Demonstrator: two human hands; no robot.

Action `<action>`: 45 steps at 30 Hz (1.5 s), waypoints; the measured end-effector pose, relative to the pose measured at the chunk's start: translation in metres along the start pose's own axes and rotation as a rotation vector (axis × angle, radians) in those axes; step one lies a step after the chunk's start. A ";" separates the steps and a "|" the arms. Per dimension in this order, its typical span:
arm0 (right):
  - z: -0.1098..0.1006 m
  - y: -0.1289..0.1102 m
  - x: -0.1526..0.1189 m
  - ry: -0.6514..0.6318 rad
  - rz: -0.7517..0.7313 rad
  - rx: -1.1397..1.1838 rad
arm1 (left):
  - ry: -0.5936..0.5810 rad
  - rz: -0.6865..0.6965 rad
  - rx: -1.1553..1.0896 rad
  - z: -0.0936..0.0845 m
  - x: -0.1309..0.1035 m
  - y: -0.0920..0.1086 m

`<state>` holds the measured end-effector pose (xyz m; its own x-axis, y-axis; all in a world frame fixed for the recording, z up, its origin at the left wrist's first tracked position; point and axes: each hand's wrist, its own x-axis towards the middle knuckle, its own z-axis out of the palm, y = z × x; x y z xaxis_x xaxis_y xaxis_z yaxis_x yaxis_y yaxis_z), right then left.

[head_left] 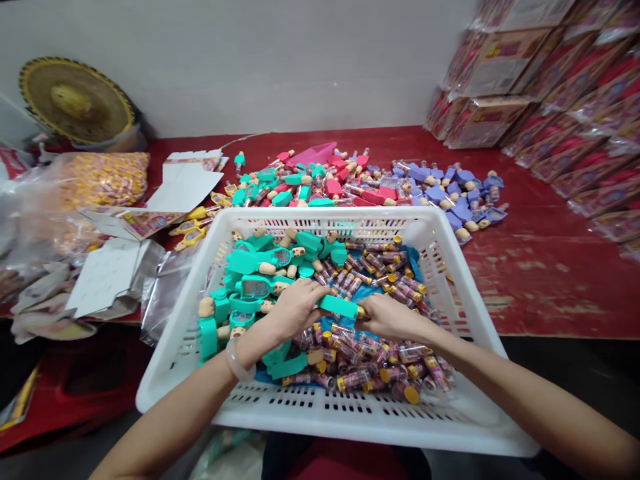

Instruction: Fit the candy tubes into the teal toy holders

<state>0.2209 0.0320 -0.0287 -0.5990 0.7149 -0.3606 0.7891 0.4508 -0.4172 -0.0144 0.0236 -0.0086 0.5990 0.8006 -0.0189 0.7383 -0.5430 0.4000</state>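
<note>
Hands (299, 308) (389, 318) pinch ends of oblong turquoise plastic case (339, 306); uneven grip may drop it among yellow-capped clear-plastic tubes (353, 381).

Room above rear vials (407, 290), basket walls (350, 429) around

A yellow-rimmed round disc (75, 100) stands before the pale wall (285, 67) at upper left; plastic-wrapped packages (505, 63) rise stacked at upper right; something red (95, 400) shows lower left.
</note>
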 end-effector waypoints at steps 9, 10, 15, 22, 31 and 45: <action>0.008 -0.004 0.009 0.367 -0.032 -0.280 | -0.154 -0.186 -0.188 0.002 0.000 -0.011; 0.008 -0.005 0.008 0.294 -0.011 -0.217 | -0.143 -0.153 -0.184 0.003 0.000 -0.011; 0.009 -0.001 0.008 -0.160 0.037 0.273 | -0.015 0.050 -0.021 0.006 -0.001 -0.009; 0.009 0.000 0.010 0.442 -0.244 -0.136 | -0.271 -0.371 -0.352 -0.010 0.000 -0.017; 0.003 -0.010 -0.003 -0.112 -0.039 0.744 | -0.175 -0.174 -0.362 -0.015 -0.004 -0.014; 0.000 -0.005 0.000 -0.084 -0.026 0.801 | -0.043 -0.070 -0.285 -0.027 -0.006 -0.018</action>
<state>0.2166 0.0297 -0.0266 -0.6495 0.6522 -0.3909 0.4567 -0.0764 -0.8863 -0.0400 0.0354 0.0086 0.5669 0.8186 -0.0922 0.6651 -0.3888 0.6376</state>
